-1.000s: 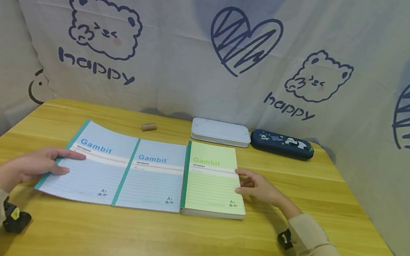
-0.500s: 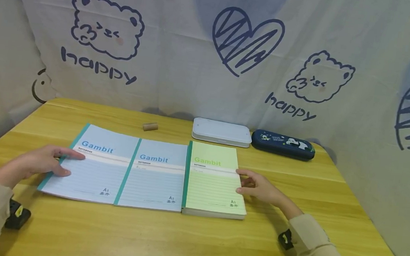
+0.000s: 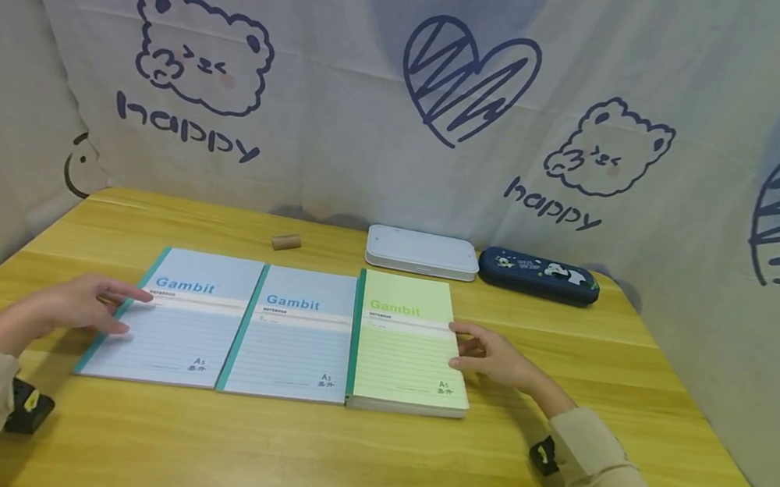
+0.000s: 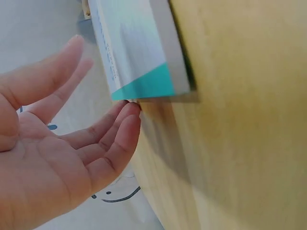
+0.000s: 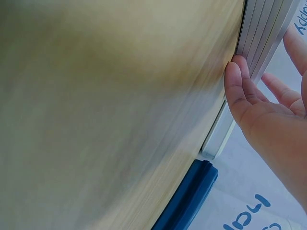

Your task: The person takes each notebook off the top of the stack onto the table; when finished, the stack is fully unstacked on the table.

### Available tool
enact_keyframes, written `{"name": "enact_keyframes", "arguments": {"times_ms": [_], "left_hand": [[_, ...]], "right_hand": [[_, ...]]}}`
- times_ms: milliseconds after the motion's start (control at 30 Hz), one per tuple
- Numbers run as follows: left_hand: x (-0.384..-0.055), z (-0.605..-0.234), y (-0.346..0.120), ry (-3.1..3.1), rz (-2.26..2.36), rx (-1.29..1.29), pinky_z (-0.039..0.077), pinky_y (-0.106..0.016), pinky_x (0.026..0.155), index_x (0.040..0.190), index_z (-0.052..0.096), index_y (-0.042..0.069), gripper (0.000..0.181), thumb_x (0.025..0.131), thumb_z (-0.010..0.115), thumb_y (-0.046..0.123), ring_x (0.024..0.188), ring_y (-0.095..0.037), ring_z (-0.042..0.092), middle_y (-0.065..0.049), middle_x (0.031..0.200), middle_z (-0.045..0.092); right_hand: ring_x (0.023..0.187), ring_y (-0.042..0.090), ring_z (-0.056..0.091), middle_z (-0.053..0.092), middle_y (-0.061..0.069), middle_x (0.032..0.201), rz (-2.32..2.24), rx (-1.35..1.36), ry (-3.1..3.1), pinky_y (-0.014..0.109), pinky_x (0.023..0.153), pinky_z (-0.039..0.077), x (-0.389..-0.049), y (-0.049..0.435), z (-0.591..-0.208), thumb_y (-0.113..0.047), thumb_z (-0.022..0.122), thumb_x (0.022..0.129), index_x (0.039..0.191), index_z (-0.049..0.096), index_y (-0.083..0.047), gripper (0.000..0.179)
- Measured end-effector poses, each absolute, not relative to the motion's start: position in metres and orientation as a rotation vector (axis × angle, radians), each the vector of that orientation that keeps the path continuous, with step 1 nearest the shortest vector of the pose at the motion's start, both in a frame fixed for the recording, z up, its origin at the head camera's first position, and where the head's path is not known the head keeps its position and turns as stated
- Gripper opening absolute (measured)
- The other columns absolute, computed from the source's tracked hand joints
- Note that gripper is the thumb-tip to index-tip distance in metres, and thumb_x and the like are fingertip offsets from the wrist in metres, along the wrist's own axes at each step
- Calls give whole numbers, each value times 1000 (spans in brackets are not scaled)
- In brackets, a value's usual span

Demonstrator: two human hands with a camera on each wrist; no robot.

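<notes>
Currently, your left hand (image 3: 79,303), loosely spread, grips nothing at the left blue notebook (image 3: 172,336), flat on the table (image 3: 313,456); your right hand (image 3: 492,357), relaxed, touches the green-topped stack (image 3: 403,355). Nudge evenly, without skew.

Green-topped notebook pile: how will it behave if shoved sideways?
The notebook pile may shear: the right wrist view shows several stacked edges, no visible strap. Tipping seems unlikely; it lies flat and low on the table.

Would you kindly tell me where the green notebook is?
In the head view, the green notebook lies right of centre, atop a stack, with a blue notebook on its left and the right hand at its right edge.
</notes>
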State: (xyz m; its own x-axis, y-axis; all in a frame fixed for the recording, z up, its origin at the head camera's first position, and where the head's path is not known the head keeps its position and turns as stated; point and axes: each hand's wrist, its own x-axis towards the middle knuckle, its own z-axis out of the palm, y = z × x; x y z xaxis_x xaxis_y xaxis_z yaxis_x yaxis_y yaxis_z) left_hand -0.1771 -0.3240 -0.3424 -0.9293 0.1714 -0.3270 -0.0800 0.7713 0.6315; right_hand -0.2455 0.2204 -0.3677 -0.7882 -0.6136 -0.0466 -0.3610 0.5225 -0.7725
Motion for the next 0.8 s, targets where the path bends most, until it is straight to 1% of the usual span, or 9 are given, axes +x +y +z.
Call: {"name": "enact_keyframes", "arguments": {"times_ms": [167,333,467,567,700,800], "left_hand": [[-178,-340,-325,2597,969,60,40,-50,80,123,43,-12,54,80,65,11,104,-47,40,-40,122,34],[-179,-339,-322,2584,1059,19,44,-44,77,125,39,-14,54,84,60,15,101,-39,45,-35,121,39],[-181,-339,-316,2615,1109,9,45,-43,77,125,39,-13,54,86,58,19,99,-34,47,-32,121,42],[-182,-339,-310,2658,1126,38,45,-39,76,124,42,-12,52,87,58,21,97,-31,48,-31,121,44],[-185,-338,-297,2685,1155,73,46,-34,73,123,45,-10,49,88,57,21,98,-30,48,-29,121,46],[-188,-336,-287,2683,1169,91,46,-33,73,123,45,-9,49,88,57,22,99,-30,48,-27,120,48]], "right_hand": [[102,34,51,40,29,126,-1138,-806,2452,42,85,42,-245,220,-367,-11,61,85,130,34,12,57],[102,34,50,39,29,127,-1128,-813,2456,42,85,42,-245,220,-368,-12,60,86,130,34,12,57],[104,36,49,38,30,128,-1121,-829,2460,43,86,41,-245,220,-368,-11,57,87,130,34,12,54],[106,38,48,37,31,129,-1118,-850,2472,44,87,40,-245,220,-368,-9,53,90,129,34,13,49],[106,40,47,37,32,128,-1115,-868,2488,44,88,40,-244,220,-368,-4,49,91,128,34,14,43],[106,40,47,38,32,127,-1108,-872,2497,45,88,39,-244,219,-367,-1,46,92,127,35,14,40]]}}
